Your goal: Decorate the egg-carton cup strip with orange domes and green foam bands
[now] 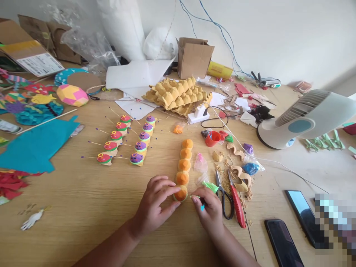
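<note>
An egg carton strip (pixel 184 164) with orange-covered tops stands lengthwise in front of me; green clay edges its nearest cup. My left hand (pixel 157 202) steadies that cup from the left, thumb and forefinger against it. Just right of the cup, my right hand (pixel 208 207) is closed in a pinch on a small piece of green clay (pixel 194 197). A small blue tip (pixel 202 207) shows below its fingers; what it belongs to is hidden. Beside this hand lie a bag of green clay (pixel 210 186), black-handled scissors (pixel 224 196) and a red utility knife (pixel 237 202).
Left of the strip stand decorated caterpillars, red ones (pixel 116 135) and purple ones (pixel 144 137). Egg cartons (pixel 178 94) are stacked behind a white power strip (pixel 198 115). A red cup (pixel 213 138), a white fan (pixel 303 120) and phones (pixel 283 241) are at the right.
</note>
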The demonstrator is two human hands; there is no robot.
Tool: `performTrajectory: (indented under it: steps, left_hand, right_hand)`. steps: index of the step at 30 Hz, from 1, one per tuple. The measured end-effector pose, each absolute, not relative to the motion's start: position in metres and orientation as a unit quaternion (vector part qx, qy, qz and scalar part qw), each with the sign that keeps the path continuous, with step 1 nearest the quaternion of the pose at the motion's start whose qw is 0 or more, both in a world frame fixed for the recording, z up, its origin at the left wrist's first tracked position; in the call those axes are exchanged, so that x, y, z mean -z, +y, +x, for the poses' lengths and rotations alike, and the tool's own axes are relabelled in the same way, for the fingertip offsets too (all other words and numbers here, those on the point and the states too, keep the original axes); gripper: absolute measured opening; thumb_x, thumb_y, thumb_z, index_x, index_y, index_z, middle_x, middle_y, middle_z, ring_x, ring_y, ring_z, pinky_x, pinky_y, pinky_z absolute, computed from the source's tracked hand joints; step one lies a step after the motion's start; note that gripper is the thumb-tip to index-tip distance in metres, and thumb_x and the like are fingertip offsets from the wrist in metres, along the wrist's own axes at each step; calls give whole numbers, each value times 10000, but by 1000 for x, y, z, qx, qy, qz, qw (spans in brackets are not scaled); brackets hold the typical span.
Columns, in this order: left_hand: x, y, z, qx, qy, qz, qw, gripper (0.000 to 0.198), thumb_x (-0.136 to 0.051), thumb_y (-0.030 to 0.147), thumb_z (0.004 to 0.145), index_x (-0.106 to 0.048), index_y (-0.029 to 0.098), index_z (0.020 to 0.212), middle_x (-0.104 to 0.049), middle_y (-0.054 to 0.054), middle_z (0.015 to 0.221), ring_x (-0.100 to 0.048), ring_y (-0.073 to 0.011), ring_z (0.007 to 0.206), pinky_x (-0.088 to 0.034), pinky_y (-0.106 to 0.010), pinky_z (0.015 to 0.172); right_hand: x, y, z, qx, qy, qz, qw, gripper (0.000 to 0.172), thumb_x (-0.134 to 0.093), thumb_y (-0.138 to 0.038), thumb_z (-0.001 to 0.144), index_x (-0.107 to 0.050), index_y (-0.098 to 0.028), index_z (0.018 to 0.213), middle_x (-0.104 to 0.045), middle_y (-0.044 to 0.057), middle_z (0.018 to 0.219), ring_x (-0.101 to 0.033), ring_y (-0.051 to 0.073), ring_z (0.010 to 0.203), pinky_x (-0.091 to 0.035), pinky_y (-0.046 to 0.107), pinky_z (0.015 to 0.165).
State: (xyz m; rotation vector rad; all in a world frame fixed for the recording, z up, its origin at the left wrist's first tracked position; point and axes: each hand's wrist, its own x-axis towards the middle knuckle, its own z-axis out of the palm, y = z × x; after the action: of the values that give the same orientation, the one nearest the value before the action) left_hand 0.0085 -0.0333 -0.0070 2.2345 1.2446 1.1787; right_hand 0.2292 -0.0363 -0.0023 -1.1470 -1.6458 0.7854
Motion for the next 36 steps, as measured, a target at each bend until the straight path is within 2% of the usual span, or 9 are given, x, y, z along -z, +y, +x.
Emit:
performTrajectory:
  steps: [8,12,15,19,22,28,32,36]
  left_hand:
    - [3,-33,9,-422,421,789,149,351,-763,176,850,-676,235,1186,-677,-82,1135,-565,-263,1188,-477,-455,1074]
    - [2,-33,10,-429,406,796,131,358,-767,158,843,-676,226,1182,-675,-84,1132,-562,-260,1182,-468,-455,1082]
    - [2,-32,11,-435,399,798,120,360,-779,167,839,-677,228,1178,-676,-79,1129,-559,-259,1179,-457,-462,1088]
    - [3,-31,11,-441,379,807,97,388,-796,169,828,-668,221,1191,-681,-78,1135,-562,-255,1175,-456,-460,1088]
    - [6,-30,12,-453,361,811,83,395,-805,168,825,-672,230,1192,-690,-71,1120,-568,-251,1166,-466,-460,1074]
    - [6,-27,13,-478,331,811,63,376,-831,216,812,-683,233,1157,-725,-45,1018,-598,-227,1062,-515,-431,995]
    - [2,-26,14,-485,311,816,52,284,-811,182,825,-722,240,1088,-733,-32,945,-603,-213,1017,-548,-382,913]
    - [1,-26,14,-491,310,813,46,270,-804,204,838,-736,244,1096,-747,-28,937,-608,-207,993,-556,-379,897]
  right_hand:
    - [-3,-35,228,-258,-706,-465,468,98,-651,-200,939,-689,-216,850,-666,2,693,-581,140,610,-458,263,582]
    - [-2,-35,226,-249,-702,-474,470,53,-672,-216,931,-721,-214,912,-652,-4,677,-572,133,596,-456,252,567]
    - [1,-35,224,-255,-673,-496,486,82,-669,-217,933,-739,-215,975,-678,6,724,-582,126,593,-471,242,560]
    - [2,-34,221,-280,-668,-482,493,77,-695,-248,917,-761,-211,931,-679,11,702,-568,127,584,-456,248,558]
    - [2,-34,218,-311,-673,-462,487,114,-706,-288,916,-779,-206,885,-667,7,646,-564,130,580,-446,256,576]
    - [9,-32,211,-385,-678,-418,466,231,-716,-395,914,-796,-198,823,-713,31,665,-587,132,589,-432,262,584]
    - [12,-29,209,-405,-684,-392,463,310,-732,-444,897,-761,-190,721,-678,21,611,-576,128,569,-430,264,582]
    - [11,-28,209,-423,-682,-379,461,355,-702,-494,910,-752,-194,728,-691,27,637,-600,139,602,-452,271,612]
